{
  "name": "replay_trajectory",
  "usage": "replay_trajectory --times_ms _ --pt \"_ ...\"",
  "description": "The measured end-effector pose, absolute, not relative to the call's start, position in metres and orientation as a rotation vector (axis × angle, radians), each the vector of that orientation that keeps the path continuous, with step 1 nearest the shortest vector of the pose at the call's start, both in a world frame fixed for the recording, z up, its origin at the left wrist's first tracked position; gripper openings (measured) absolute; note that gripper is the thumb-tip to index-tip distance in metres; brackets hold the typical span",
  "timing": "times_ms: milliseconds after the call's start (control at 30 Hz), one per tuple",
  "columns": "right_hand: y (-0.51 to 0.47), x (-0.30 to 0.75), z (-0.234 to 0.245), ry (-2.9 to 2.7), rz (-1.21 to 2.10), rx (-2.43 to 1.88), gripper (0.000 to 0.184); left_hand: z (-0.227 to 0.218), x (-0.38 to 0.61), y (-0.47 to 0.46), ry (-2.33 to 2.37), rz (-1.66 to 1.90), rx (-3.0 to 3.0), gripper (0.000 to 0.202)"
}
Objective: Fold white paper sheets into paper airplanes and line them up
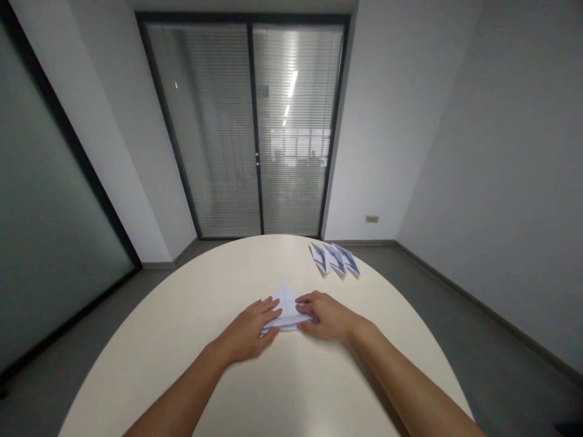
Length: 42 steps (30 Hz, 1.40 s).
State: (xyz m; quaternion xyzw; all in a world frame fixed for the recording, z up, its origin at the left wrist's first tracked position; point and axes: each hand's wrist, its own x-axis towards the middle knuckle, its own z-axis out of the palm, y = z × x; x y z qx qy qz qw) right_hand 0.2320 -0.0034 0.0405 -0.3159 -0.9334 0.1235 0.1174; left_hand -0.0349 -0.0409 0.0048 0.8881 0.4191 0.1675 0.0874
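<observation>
A white sheet of paper (pixel 286 303), folded to a point at its far end, lies on the table in front of me. A folded band runs across its near edge. My left hand (pixel 252 325) holds the paper's left side, fingers on top and thumb at the near edge. From the right, my right hand (pixel 323 315) grips the other side with curled fingers and its thumb by the near corner. Parts of both side corners are hidden under the fingers.
Several folded paper pieces (pixel 334 259) stand in an overlapping row near the far right edge of the round cream table (pixel 204 291). Beyond the table are a glass door with blinds (pixel 218 133), grey floor and pale walls.
</observation>
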Motion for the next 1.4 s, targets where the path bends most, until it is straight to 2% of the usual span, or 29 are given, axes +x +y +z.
replay_trajectory --times_ms 367,533,633,733,900,1067,1267,1400 --pt "0.003 0.239 0.023 -2.58 0.452 -0.989 0.031 -0.003 -0.038 -0.041 1.207 0.567 2.636 0.039" --pt "0.001 0.239 0.026 -2.556 0.4 -1.072 0.031 -0.003 -0.036 -0.039 1.363 0.66 2.601 0.036" --pt "0.001 0.239 0.025 -2.53 0.423 -1.053 0.038 -0.001 -0.035 -0.038 1.478 0.679 2.556 0.036" --pt "0.002 0.239 0.023 -2.507 0.436 -1.042 0.046 -0.001 -0.036 -0.037 1.484 0.708 2.542 0.044" --pt "0.003 0.239 0.019 -2.503 0.414 -0.935 0.047 0.001 -0.035 -0.037 1.404 0.773 2.733 0.057" --pt "0.007 0.237 0.013 -2.478 0.327 -0.972 0.053 0.012 -0.029 -0.041 1.365 0.664 2.912 0.047" --pt "-0.001 0.228 0.025 -2.527 0.114 -1.028 0.047 0.025 -0.026 -0.045 1.289 0.51 2.925 0.039" --pt "-0.019 0.209 0.031 -2.604 0.199 -0.946 0.05 0.025 -0.024 -0.043 1.268 0.493 2.869 0.042"
